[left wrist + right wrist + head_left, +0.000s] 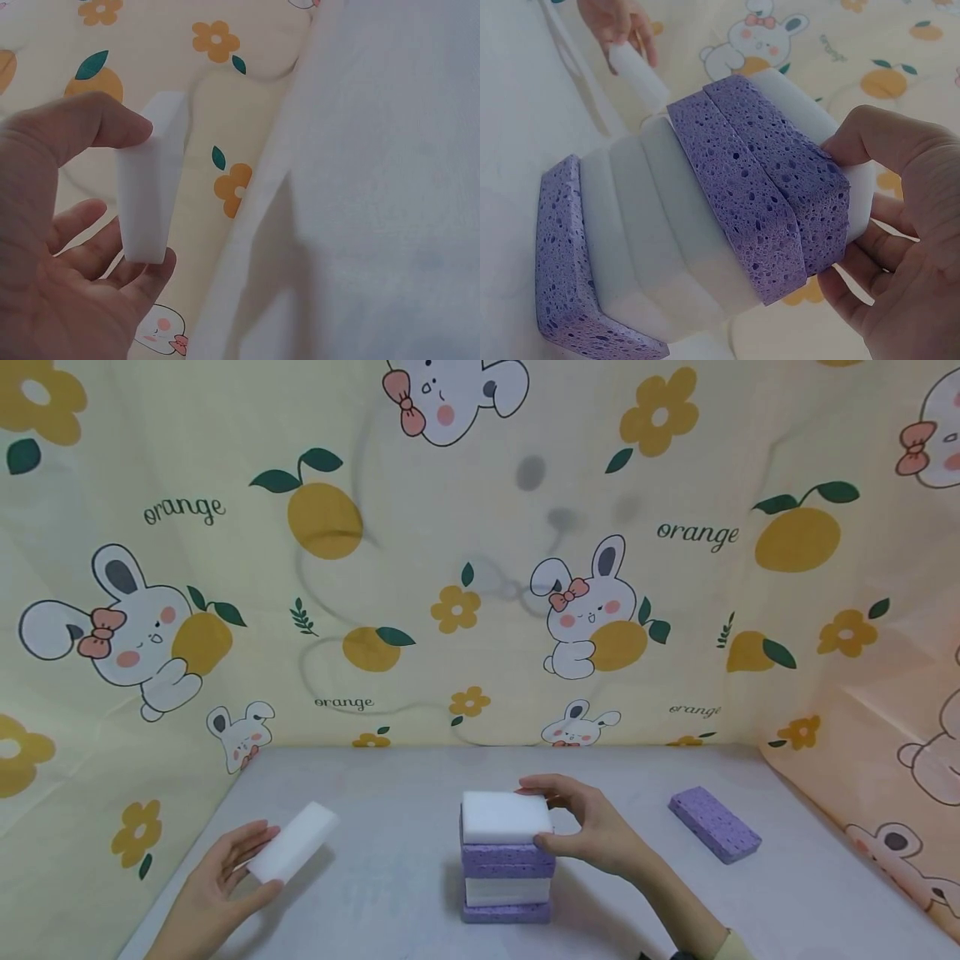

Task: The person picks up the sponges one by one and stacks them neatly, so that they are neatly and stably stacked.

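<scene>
My left hand (217, 885) pinches a white sponge block (294, 843) between thumb and fingers, tilted and raised over the left side of the table. In the left wrist view the thumb presses one end of this block (146, 195) and the fingertips support the other. A stack of sponges stands mid-table: a purple one (559, 255) at the bottom, several white ones (649, 225) above it, two purple ones (507, 861), then a white sponge (504, 814) on top. My right hand (592, 835) grips the top white sponge, its thumb at the near edge and fingers behind.
A loose purple sponge (715, 824) lies flat on the table at the right, beyond my right forearm. The pale table (382, 827) meets a printed cloth backdrop (420, 527) at the back and along both sides.
</scene>
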`<state>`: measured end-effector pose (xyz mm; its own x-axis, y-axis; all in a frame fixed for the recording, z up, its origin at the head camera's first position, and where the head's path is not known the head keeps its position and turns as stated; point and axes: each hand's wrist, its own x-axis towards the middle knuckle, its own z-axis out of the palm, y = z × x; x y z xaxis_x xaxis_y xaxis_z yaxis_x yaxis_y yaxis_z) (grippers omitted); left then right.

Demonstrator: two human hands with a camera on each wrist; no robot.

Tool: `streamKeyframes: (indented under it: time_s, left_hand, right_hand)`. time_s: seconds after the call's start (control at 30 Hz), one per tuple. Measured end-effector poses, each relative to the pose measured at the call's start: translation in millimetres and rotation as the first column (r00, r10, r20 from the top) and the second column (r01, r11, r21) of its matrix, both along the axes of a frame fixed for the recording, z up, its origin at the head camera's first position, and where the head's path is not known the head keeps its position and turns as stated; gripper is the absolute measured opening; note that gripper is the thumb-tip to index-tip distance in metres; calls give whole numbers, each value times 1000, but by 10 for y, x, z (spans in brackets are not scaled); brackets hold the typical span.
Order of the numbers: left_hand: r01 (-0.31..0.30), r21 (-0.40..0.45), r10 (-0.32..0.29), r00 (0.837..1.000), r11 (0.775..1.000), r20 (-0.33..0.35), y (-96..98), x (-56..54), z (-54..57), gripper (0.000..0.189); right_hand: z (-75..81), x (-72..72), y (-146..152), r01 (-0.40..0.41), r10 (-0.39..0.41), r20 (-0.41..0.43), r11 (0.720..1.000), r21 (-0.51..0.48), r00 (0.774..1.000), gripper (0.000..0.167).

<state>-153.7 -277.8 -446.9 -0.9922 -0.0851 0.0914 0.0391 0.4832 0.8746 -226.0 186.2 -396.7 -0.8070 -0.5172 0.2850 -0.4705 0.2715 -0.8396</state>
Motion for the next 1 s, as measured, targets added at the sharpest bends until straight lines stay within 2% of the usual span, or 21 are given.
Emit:
streamKeyframes:
  time_s: [0.53,0.77,0.9,1.0]
  left_hand:
    - [-12,-36,12,1000,999,-10,22,-15,-2,90]
    - [11,-4,-11,998,1000,-57,72,15,83,86]
    - [30,46,-24,992,998,-123,165,54,158,83]
    - [70,70,-53,973,995,-224,258,96,215,78]
  right_hand:
    - [13,9,0,7,-7,5,1000,1,1000,62]
    - [8,12,24,13,-13,9,1000,-9,1000,62]
    - [-6,-3,26,-6,6,-5,1000,-27,1000,61]
    - [-21,-24,17,-23,23,-18,999,-32,1000,61]
